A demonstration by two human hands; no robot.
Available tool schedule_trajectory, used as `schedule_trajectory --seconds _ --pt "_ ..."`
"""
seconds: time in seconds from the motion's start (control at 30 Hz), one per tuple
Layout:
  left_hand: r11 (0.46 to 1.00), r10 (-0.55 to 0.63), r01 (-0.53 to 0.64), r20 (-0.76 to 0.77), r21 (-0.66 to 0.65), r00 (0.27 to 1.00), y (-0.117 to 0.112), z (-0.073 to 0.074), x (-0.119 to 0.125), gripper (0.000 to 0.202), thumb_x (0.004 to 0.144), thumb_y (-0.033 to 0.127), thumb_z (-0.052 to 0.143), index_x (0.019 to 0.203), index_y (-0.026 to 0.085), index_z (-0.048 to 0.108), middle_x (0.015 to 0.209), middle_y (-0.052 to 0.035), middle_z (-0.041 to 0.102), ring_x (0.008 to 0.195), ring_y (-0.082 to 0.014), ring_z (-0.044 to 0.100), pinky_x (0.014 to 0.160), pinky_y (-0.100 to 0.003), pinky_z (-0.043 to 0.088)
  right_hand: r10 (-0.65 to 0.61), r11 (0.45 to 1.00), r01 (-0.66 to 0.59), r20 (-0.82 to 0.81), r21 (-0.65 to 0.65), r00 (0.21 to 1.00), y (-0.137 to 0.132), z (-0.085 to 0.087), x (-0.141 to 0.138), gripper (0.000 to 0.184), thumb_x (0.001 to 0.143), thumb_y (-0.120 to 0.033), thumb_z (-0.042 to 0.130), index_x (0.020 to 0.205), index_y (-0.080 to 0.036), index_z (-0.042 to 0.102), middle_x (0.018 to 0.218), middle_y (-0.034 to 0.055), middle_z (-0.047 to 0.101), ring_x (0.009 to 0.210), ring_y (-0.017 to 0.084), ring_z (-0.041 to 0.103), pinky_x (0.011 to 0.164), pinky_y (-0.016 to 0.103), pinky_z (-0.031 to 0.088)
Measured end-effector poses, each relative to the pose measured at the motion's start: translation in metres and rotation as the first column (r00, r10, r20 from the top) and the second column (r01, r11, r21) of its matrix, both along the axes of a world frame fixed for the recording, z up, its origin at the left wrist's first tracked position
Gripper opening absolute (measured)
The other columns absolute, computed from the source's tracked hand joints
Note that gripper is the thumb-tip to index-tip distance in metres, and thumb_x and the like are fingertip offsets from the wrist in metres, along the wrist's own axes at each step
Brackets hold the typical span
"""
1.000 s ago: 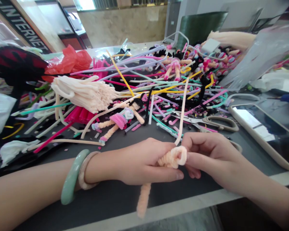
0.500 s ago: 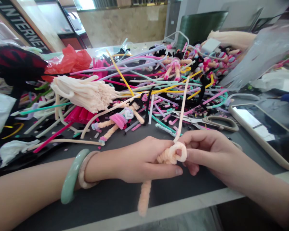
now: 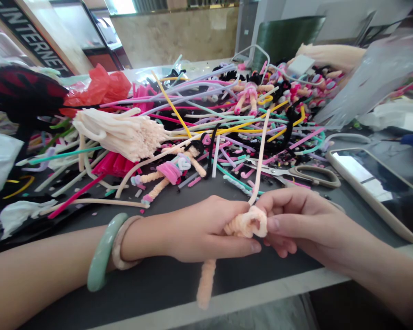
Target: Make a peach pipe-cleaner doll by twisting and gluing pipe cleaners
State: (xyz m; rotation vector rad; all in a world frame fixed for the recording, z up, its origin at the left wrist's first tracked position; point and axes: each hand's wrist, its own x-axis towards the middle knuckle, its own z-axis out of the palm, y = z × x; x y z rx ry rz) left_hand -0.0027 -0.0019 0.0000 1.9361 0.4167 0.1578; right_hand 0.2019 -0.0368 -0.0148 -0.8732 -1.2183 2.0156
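Note:
My left hand [image 3: 199,231] and my right hand [image 3: 301,222] meet at the table's front edge, both closed on a peach pipe-cleaner figure [image 3: 246,224]. The figure's coiled end sits between my thumbs, and one twisted leg [image 3: 205,284] hangs down below my left hand. A loose peach strand [image 3: 259,160] rises from the coil toward the pile. A green bangle [image 3: 103,252] and a peach band ring my left wrist.
A heap of coloured pipe cleaners [image 3: 206,119] covers the table behind my hands, with a finished small doll [image 3: 172,172], a peach bundle [image 3: 120,130] and scissors [image 3: 303,174]. A phone [image 3: 378,188] lies at right. A red bag [image 3: 99,89] sits far left.
My right fingers shifted slightly around the coil, turning it a little. My left hand and the hanging leg stay almost where they were.

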Motion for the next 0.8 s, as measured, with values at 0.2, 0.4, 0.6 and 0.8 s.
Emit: schedule_trajectory --seconds 0.2,0.4,0.6,0.8 --pt "0.999 -0.015 0.016 0.046 -0.04 0.999 0.0 -0.0002 0.0002 0.021 0.094 0.022 0.05 0.111 0.015 0.06 0.11 -0.0063 0.07 0.104 -0.0135 0.064 0.092 -0.02 0.045 0.042 0.999 -0.042 -0.021 -0.02 0.999 -0.0014 -0.0034 0.0012 0.009 0.086 -0.024 0.064 0.083 -0.015 0.064 0.057 -0.0027 0.058 0.053 0.006 0.05 0.053 0.017 0.041" --pt "0.999 -0.04 0.043 0.09 -0.031 0.995 -0.0002 0.0004 0.0025 0.022 0.094 0.017 0.048 0.109 0.017 0.064 0.111 -0.0042 0.069 0.106 -0.0131 0.062 0.093 -0.018 0.044 0.052 0.998 -0.054 -0.037 -0.044 0.998 -0.0026 -0.0043 0.0023 0.008 0.087 -0.022 0.061 0.083 -0.015 0.062 0.058 -0.0024 0.058 0.055 0.008 0.052 0.056 0.019 0.043" --pt "1.0 0.009 -0.008 -0.039 0.027 0.999 -0.0004 -0.0002 0.0001 0.023 0.092 0.029 0.052 0.109 0.014 0.06 0.105 -0.009 0.069 0.094 -0.0183 0.066 0.085 -0.026 0.049 0.064 0.997 -0.064 -0.015 -0.044 0.998 -0.0032 -0.0029 0.0033 0.004 0.082 -0.019 0.062 0.08 -0.015 0.061 0.06 -0.0018 0.058 0.055 0.008 0.051 0.056 0.019 0.04" --pt "0.999 0.029 -0.028 -0.036 0.041 0.999 -0.0005 -0.0011 0.0007 0.021 0.091 0.03 0.054 0.106 0.017 0.063 0.104 -0.007 0.07 0.093 -0.018 0.066 0.084 -0.026 0.049 0.066 0.997 -0.067 -0.013 -0.046 0.998 0.001 -0.004 0.0012 0.003 0.082 -0.017 0.061 0.08 -0.016 0.06 0.062 -0.0017 0.058 0.056 0.007 0.052 0.056 0.018 0.04"
